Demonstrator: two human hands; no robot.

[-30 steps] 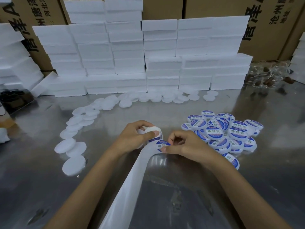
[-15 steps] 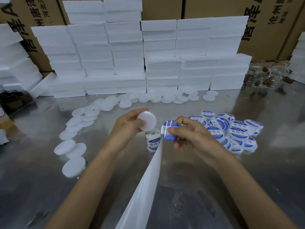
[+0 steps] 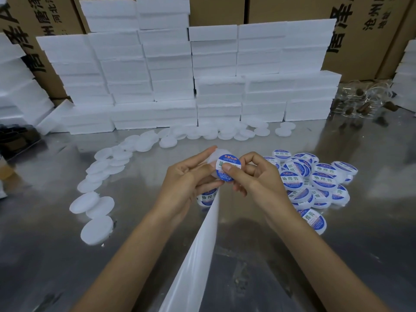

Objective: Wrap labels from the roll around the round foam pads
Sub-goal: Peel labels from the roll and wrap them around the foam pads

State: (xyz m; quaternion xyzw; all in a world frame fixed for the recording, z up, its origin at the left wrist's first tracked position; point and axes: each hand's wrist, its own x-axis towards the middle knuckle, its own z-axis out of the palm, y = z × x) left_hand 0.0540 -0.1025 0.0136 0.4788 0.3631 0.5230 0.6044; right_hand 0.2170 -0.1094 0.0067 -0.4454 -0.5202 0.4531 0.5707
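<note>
The left hand (image 3: 189, 176) holds a round white foam pad (image 3: 217, 157) up over the shiny worktop (image 3: 45, 255), fingers curled round its edge. The right hand (image 3: 256, 174) pinches a round blue and white label (image 3: 228, 167) and presses it onto the front of the pad with the thumb. The label roll (image 3: 207, 197) stands on the worktop just under the hands, and its white backing strip (image 3: 193, 262) runs down toward the person. A heap of labelled pads (image 3: 315, 179) lies on the right. Plain pads (image 3: 96, 226) lie in a curved line on the left. White foam blocks (image 3: 171, 86) are stacked at the back, in front of brown boxes (image 3: 364, 30).
</note>
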